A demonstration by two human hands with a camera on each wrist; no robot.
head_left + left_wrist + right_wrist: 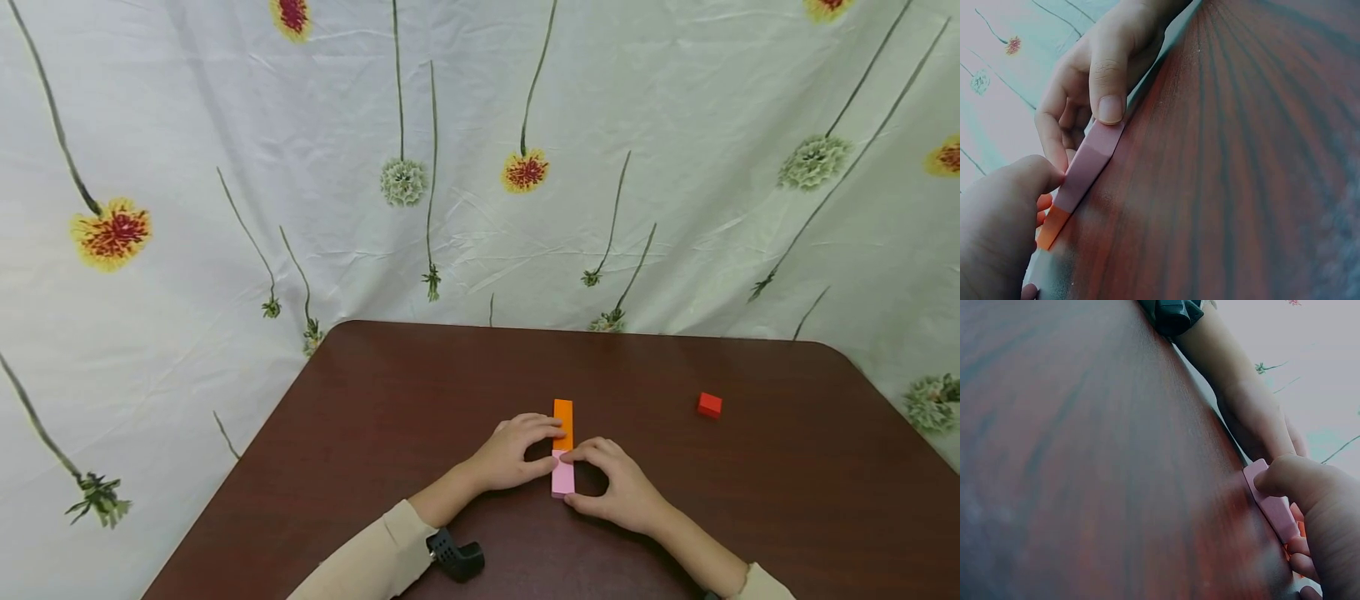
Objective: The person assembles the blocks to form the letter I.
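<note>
A pink block [562,483] and an orange block [563,410] lie end to end in a line on the brown table, the orange one farther away. My right hand [626,492] pinches the pink block, its thumb at the near end and a fingertip near the joint. From the left, my left hand [513,452] reaches over the orange block with curved fingers, while its thumb touches the pink block's side near the joint. In the left wrist view the right thumb [1110,107] presses the pink block's end. Fingers partly hide the orange block in the right wrist view.
A small red block [709,406] sits apart on the table [420,375], to the right and back. Behind the table's far edge hangs a pale cloth [472,225] printed with flowers. A black device [457,557] is strapped at the left wrist.
</note>
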